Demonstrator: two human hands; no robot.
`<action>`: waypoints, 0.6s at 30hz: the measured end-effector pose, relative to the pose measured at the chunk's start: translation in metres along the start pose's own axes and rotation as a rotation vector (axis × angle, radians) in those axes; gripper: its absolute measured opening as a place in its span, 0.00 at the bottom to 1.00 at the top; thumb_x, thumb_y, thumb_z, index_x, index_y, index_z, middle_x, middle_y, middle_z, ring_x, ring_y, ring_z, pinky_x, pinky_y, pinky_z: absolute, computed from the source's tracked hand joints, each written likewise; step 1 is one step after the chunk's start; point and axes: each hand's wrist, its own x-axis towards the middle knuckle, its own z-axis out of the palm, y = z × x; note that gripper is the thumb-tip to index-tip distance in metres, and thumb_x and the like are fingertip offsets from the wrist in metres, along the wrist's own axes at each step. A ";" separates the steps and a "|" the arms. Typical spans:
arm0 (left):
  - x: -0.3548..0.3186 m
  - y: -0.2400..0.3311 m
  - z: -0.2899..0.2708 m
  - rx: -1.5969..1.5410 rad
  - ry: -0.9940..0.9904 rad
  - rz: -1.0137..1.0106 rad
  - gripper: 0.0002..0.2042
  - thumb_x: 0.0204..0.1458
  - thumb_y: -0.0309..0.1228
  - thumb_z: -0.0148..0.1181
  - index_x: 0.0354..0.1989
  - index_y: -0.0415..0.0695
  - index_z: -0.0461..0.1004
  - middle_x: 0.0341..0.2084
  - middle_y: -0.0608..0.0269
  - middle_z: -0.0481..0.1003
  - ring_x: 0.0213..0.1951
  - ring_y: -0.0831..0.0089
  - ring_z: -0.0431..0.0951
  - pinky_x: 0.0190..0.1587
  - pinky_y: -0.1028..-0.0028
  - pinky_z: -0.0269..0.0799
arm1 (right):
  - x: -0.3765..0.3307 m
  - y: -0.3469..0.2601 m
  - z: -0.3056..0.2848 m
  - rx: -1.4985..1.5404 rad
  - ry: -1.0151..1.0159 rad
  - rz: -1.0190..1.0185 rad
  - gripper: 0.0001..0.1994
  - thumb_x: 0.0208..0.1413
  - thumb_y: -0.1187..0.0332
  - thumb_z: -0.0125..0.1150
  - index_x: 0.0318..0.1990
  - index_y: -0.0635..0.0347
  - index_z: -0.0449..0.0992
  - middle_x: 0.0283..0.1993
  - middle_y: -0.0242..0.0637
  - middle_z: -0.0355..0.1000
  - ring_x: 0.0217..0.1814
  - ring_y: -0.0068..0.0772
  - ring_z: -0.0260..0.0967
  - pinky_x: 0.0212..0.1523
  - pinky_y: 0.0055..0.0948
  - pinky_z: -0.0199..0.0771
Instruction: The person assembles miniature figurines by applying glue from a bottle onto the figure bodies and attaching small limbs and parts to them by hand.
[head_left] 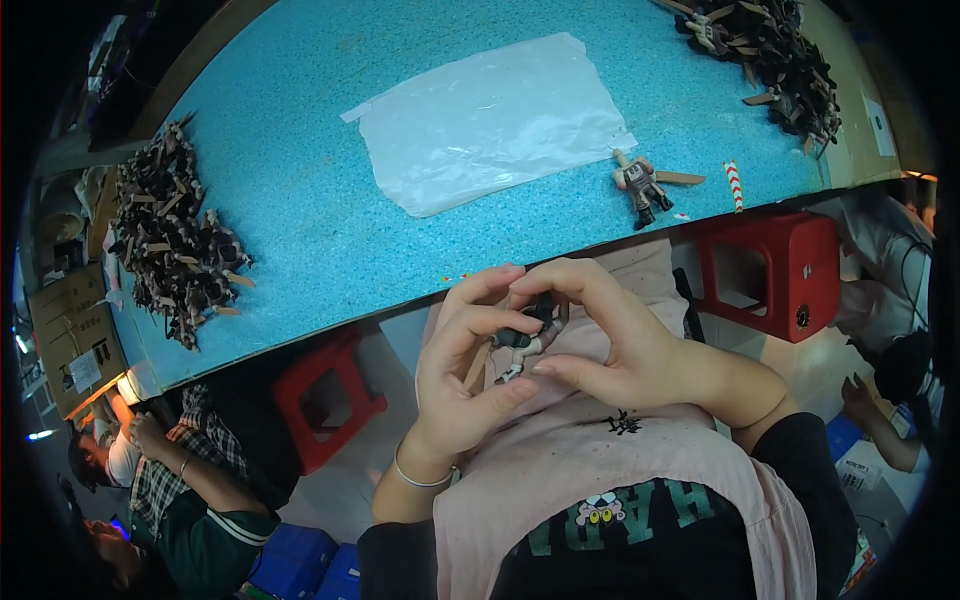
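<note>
Above my lap, just off the table's near edge, a small toy figure (524,343) with dark and pale parts is held between both hands. My left hand (448,372) curls round it from the left, with the tip of a flat tan strip (478,366) showing beside the palm. From the right, my right hand (632,345) closes on it with thumb and fingers, partly hiding it. Another toy figure (638,187), with a tan strip beside it, lies on the blue tabletop (300,200) near the front edge.
Heaps of similar figures, a left pile (175,240) and a right pile (785,70), flank a translucent plastic sheet (490,120). Red-and-white striped tape (734,187) marks the edge. Red stools (800,270) stand below the table; co-workers sit at left (215,480) and right (885,250).
</note>
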 end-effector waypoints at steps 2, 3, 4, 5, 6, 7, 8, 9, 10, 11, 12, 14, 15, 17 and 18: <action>-0.001 -0.003 -0.001 0.007 0.012 0.043 0.21 0.42 0.36 0.68 0.42 0.39 0.73 0.55 0.52 0.59 0.61 0.59 0.57 0.61 0.62 0.53 | 0.002 0.001 -0.002 -0.012 -0.020 -0.008 0.22 0.48 0.79 0.58 0.52 0.64 0.61 0.47 0.44 0.64 0.48 0.37 0.66 0.46 0.31 0.68; -0.001 -0.005 -0.001 0.030 0.016 0.052 0.21 0.41 0.37 0.69 0.42 0.39 0.73 0.55 0.53 0.61 0.61 0.59 0.57 0.61 0.62 0.53 | 0.002 0.004 -0.004 -0.040 -0.060 -0.018 0.22 0.49 0.79 0.58 0.52 0.63 0.62 0.48 0.43 0.64 0.49 0.36 0.65 0.49 0.31 0.66; -0.001 -0.006 -0.002 0.053 0.020 0.062 0.22 0.40 0.37 0.70 0.42 0.39 0.73 0.54 0.53 0.62 0.61 0.59 0.57 0.61 0.61 0.52 | 0.002 0.006 -0.005 -0.067 -0.101 -0.027 0.21 0.49 0.78 0.57 0.53 0.62 0.63 0.49 0.43 0.64 0.51 0.35 0.64 0.51 0.31 0.64; -0.001 -0.006 -0.001 0.053 0.021 0.061 0.22 0.40 0.37 0.70 0.42 0.39 0.73 0.54 0.53 0.62 0.61 0.59 0.57 0.61 0.61 0.52 | 0.002 0.005 -0.004 -0.067 -0.101 -0.026 0.21 0.49 0.78 0.57 0.53 0.62 0.63 0.49 0.43 0.64 0.51 0.35 0.64 0.51 0.31 0.64; -0.001 -0.006 -0.001 0.067 0.029 0.066 0.22 0.39 0.37 0.71 0.41 0.40 0.73 0.53 0.54 0.63 0.61 0.59 0.57 0.61 0.61 0.52 | 0.002 0.005 -0.002 -0.050 -0.065 -0.031 0.19 0.48 0.79 0.56 0.50 0.64 0.65 0.47 0.43 0.64 0.48 0.37 0.65 0.48 0.31 0.66; -0.001 -0.007 0.000 0.082 0.038 0.070 0.22 0.39 0.38 0.71 0.41 0.40 0.73 0.52 0.56 0.64 0.61 0.59 0.57 0.61 0.60 0.52 | 0.003 0.005 -0.001 -0.033 -0.028 -0.036 0.18 0.48 0.79 0.56 0.48 0.66 0.66 0.44 0.44 0.64 0.46 0.39 0.67 0.46 0.32 0.68; 0.000 -0.007 0.000 0.081 0.038 0.070 0.22 0.39 0.38 0.71 0.41 0.40 0.73 0.52 0.56 0.64 0.61 0.59 0.57 0.61 0.60 0.52 | 0.003 0.005 -0.001 -0.033 -0.029 -0.036 0.18 0.48 0.79 0.56 0.48 0.66 0.66 0.44 0.44 0.64 0.46 0.39 0.67 0.46 0.32 0.68; 0.001 -0.007 0.000 0.075 0.041 0.059 0.21 0.39 0.38 0.71 0.40 0.40 0.73 0.52 0.56 0.64 0.61 0.59 0.57 0.61 0.61 0.52 | 0.003 0.005 -0.001 -0.041 -0.018 -0.050 0.16 0.48 0.79 0.56 0.47 0.66 0.67 0.43 0.44 0.65 0.45 0.39 0.67 0.46 0.31 0.68; 0.002 -0.007 0.001 0.068 0.043 0.048 0.21 0.39 0.37 0.71 0.40 0.40 0.73 0.52 0.57 0.64 0.60 0.59 0.58 0.61 0.61 0.52 | 0.004 0.005 -0.001 -0.049 -0.006 -0.064 0.15 0.48 0.79 0.56 0.46 0.66 0.68 0.43 0.43 0.65 0.44 0.38 0.67 0.46 0.31 0.68; 0.002 -0.008 0.001 0.068 0.045 0.047 0.21 0.39 0.37 0.71 0.40 0.40 0.73 0.52 0.57 0.64 0.60 0.59 0.58 0.61 0.61 0.52 | 0.004 0.006 -0.001 -0.049 -0.007 -0.064 0.15 0.48 0.79 0.56 0.46 0.66 0.68 0.43 0.43 0.65 0.44 0.38 0.67 0.46 0.31 0.68; 0.002 -0.008 0.001 0.065 0.048 0.052 0.21 0.39 0.37 0.71 0.40 0.40 0.73 0.51 0.57 0.64 0.60 0.60 0.58 0.61 0.61 0.53 | 0.004 0.007 -0.001 -0.043 0.003 -0.060 0.15 0.48 0.79 0.56 0.45 0.66 0.68 0.42 0.43 0.65 0.44 0.38 0.67 0.46 0.30 0.68; 0.003 -0.010 0.000 0.061 0.052 0.061 0.21 0.39 0.37 0.71 0.39 0.40 0.73 0.51 0.57 0.64 0.60 0.60 0.58 0.60 0.61 0.53 | 0.004 0.008 -0.001 -0.042 0.011 -0.059 0.14 0.48 0.80 0.55 0.45 0.66 0.69 0.42 0.43 0.65 0.44 0.38 0.67 0.46 0.30 0.68; 0.003 -0.011 -0.002 0.072 0.045 0.075 0.20 0.40 0.37 0.71 0.39 0.40 0.73 0.51 0.57 0.65 0.59 0.60 0.59 0.60 0.61 0.53 | 0.004 0.008 -0.002 -0.043 -0.003 -0.044 0.15 0.48 0.79 0.56 0.46 0.66 0.68 0.43 0.43 0.65 0.44 0.37 0.67 0.46 0.30 0.68; 0.005 -0.009 -0.003 0.082 0.039 0.110 0.20 0.40 0.37 0.71 0.39 0.40 0.73 0.51 0.57 0.65 0.59 0.60 0.59 0.60 0.62 0.53 | 0.006 0.006 -0.004 -0.059 -0.025 -0.043 0.16 0.49 0.79 0.56 0.47 0.66 0.68 0.43 0.43 0.65 0.44 0.37 0.67 0.46 0.29 0.68; 0.004 -0.007 -0.003 0.087 0.057 0.084 0.20 0.40 0.36 0.70 0.39 0.40 0.73 0.50 0.57 0.65 0.59 0.60 0.59 0.60 0.62 0.53 | 0.007 0.005 -0.004 -0.029 -0.043 0.019 0.17 0.49 0.78 0.57 0.49 0.65 0.67 0.47 0.43 0.65 0.48 0.36 0.66 0.49 0.30 0.66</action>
